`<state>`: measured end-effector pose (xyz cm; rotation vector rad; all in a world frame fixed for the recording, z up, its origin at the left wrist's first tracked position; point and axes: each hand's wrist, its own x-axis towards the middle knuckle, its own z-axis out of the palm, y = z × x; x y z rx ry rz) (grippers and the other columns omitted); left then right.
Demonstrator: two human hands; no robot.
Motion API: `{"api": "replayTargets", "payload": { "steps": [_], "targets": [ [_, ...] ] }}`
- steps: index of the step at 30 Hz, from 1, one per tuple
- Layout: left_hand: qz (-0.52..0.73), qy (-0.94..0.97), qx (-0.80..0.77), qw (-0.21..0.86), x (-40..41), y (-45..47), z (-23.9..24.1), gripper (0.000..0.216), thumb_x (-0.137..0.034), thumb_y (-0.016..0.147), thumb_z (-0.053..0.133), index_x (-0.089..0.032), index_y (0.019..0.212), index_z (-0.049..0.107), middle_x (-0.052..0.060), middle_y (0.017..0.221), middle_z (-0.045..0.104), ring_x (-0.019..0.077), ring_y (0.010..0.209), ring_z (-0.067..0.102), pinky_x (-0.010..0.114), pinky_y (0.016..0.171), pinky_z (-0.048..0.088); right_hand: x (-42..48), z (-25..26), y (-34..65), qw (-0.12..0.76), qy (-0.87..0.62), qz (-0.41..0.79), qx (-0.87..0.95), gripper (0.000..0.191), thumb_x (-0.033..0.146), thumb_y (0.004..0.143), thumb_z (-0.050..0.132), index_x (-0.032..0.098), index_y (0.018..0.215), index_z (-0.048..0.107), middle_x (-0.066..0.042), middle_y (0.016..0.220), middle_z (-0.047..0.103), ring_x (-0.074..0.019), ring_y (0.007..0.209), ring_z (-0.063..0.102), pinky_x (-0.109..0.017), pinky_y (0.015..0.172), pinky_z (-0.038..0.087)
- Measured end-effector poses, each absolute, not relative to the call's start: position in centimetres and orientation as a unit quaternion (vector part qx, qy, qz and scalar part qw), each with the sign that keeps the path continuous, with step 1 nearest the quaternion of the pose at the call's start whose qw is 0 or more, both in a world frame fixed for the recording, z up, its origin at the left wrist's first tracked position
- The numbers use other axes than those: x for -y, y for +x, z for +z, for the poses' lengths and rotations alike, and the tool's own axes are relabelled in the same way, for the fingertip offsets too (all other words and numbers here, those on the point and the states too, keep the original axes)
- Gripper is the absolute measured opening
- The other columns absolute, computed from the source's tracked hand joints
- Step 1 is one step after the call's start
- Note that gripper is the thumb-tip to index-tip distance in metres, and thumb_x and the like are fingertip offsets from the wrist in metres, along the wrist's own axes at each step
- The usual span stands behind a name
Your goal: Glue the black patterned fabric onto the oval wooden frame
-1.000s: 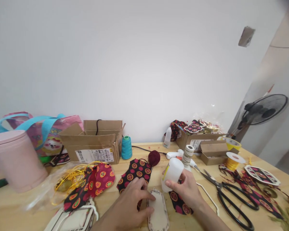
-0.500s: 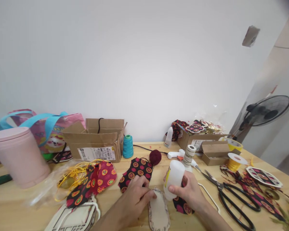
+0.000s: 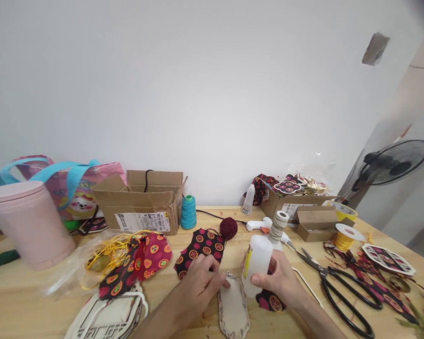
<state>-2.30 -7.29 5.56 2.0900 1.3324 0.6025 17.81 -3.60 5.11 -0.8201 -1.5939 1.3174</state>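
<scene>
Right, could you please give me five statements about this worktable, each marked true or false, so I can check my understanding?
1. The right hand holds a translucent white bottle. True.
2. The left hand holds a maroon yarn ball. False: the left hand is at the upper end of the pale panel, and the yarn ball lies apart from it.
3. The yarn ball lies to the right of the teal thread cone. True.
4. The scissors lie to the left of the left hand. False: the scissors lie to the right of the right hand.
5. A fan shows at the far right. True.
</scene>
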Motion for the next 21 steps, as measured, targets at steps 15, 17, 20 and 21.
{"api": "replayTargets", "payload": {
  "steps": [15,17,20,21],
  "targets": [
    [0.300,0.789,-0.483,0.232,6.6,-3.2,5.2,0.022,-0.026,0.083,0.042,-0.021,0.077,0.063,0.001,0.082,0.052,0.0150,0.083,0.050,0.028,0.075,0.039,2.5,4.5,18.2,0.560,-0.316,0.524,0.558,0.035,0.037,0.066,0.067,0.019,0.094,0.056,-0.008,0.091,0.065,-0.0234,0.084,0.060,-0.035,0.075,0.047],
    [0.330,0.768,-0.497,0.235,6.4,-3.4,5.0,0.023,-0.019,0.083,0.039,-0.023,0.090,0.061,0.002,0.088,0.053,0.0153,0.085,0.051,0.030,0.078,0.040,2.7,4.4,17.9,0.553,-0.298,0.544,0.556,0.036,0.034,0.063,0.070,0.020,0.094,0.056,-0.007,0.092,0.064,-0.0234,0.085,0.059,-0.035,0.075,0.047],
    [0.369,0.747,-0.508,0.219,6.3,-3.8,5.3,0.029,-0.007,0.077,0.037,-0.022,0.089,0.058,0.003,0.094,0.053,0.0155,0.090,0.051,0.031,0.082,0.040,3.3,4.5,17.1,0.514,-0.293,0.575,0.566,0.040,0.036,0.057,0.074,0.021,0.090,0.056,-0.006,0.086,0.065,-0.0227,0.080,0.061,-0.033,0.069,0.049],
    [0.367,0.757,-0.498,0.210,6.4,-3.8,5.6,0.028,-0.005,0.075,0.038,-0.022,0.086,0.058,0.003,0.093,0.053,0.0153,0.089,0.051,0.030,0.081,0.040,3.5,4.6,16.8,0.502,-0.303,0.575,0.571,0.040,0.037,0.056,0.075,0.020,0.087,0.056,-0.006,0.083,0.066,-0.0224,0.076,0.061,-0.033,0.067,0.049]
  ]
}}
